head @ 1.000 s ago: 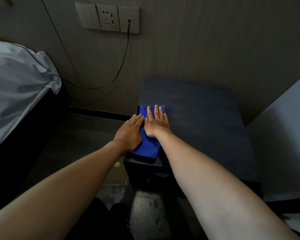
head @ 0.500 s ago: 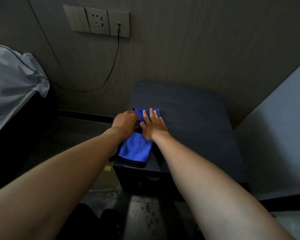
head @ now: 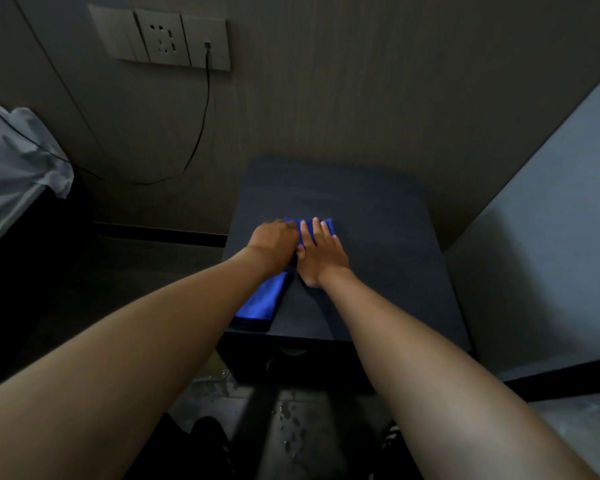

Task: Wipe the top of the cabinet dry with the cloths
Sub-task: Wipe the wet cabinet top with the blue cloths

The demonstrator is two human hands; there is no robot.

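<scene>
A blue cloth lies along the left side of the dark cabinet top, its near end close to the front left corner. My left hand sits on the cloth's far part with its fingers curled into the fabric. Beside it, touching, my right hand presses flat on the cloth's far end with straight fingers. Both forearms hide much of the cloth's middle.
A bed with a white sheet stands at the left. A wall socket panel has a black cable hanging from it. A pale panel rises at the right. Water drops spot the floor in front.
My left hand has gone from flat to curled on the cloth. Both hands and the cloth have shifted from the cabinet's left edge inward toward the right.
</scene>
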